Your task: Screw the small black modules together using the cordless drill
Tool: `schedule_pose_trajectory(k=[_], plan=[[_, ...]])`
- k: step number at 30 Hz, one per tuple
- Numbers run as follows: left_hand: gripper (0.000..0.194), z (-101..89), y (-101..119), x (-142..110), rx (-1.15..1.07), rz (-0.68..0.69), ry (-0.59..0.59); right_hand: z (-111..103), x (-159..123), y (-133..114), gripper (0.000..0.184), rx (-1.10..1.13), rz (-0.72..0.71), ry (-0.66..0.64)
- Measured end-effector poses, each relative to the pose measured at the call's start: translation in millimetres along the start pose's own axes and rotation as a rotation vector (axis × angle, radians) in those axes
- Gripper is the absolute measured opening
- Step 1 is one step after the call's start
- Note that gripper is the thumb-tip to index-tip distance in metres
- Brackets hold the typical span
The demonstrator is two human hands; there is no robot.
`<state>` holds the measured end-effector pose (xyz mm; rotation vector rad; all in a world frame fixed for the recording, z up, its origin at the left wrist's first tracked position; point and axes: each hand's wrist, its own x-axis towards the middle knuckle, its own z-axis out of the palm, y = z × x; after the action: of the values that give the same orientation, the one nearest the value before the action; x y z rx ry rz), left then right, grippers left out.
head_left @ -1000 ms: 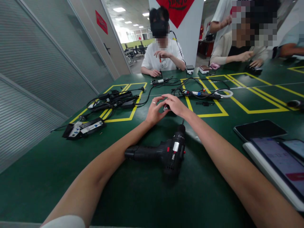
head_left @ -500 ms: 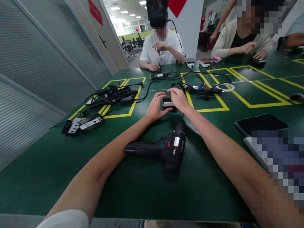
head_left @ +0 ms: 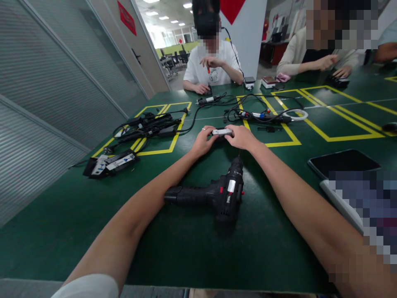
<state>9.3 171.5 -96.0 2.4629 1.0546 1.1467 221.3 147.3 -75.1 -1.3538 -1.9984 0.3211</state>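
A small black block with a pale grey strip along its top [head_left: 222,132] lies between my two hands. The fingers of my left hand [head_left: 203,142] are closed on its left end, a ring showing on one finger. At the right end, my right hand [head_left: 244,138] pinches it between thumb and fingers. Nearer to me, a black cordless drill [head_left: 228,194] lies on its side, its bit pointing away toward my right hand. The drill's handle end is beside my left forearm. The underside of the block is hidden.
Yellow tape marks boxes on the green table [head_left: 186,256]. Tangled black cables and adapters [head_left: 151,126] lie at left, with black-and-white parts [head_left: 113,162] in front. More tools and cables [head_left: 263,116] lie beyond my right hand. A phone [head_left: 344,163] rests at right. Two people sit opposite.
My right hand has lowered from above the block to grip its right end. My left hand's fingers have closed in on the left end. The drill stays put.
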Motion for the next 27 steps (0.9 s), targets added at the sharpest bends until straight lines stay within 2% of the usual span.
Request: schedule_pose_trajectory(k=[4,8,12,15,17,21,24,27], plan=[[0.032,0.3,-1,0,-0.068,-0.072,-0.025,1,-1,-3,0.023,-0.041,-0.009,0.003],[0.05,0.0,-1,-1,-0.14,-0.128,-0.089,-5,3,-10,0.02,0.045,-0.032,0.04],[0.057,-7.4,3,2,-0.109,-0.224,-0.095,-19,8,-10,0.028,0.272,-0.016,0.238],[0.063,-23.3,7,6,-0.021,-0.312,-0.206,-21,4,5,0.034,0.438,0.075,0.396],[0.069,-40.2,11,3,0.041,-0.367,-0.282,-16,-2,19,0.037,0.512,0.178,0.463],[0.072,-88.8,30,-26,0.203,-0.499,-0.286,-4,-13,39,0.039,0.568,0.343,0.567],[0.076,-137.7,49,-66,0.302,-0.575,-0.279,-1,-16,45,0.041,0.593,0.397,0.629],[0.073,-193.9,61,-118,0.427,-0.638,-0.299,-2,-16,46,0.042,0.594,0.427,0.651]])
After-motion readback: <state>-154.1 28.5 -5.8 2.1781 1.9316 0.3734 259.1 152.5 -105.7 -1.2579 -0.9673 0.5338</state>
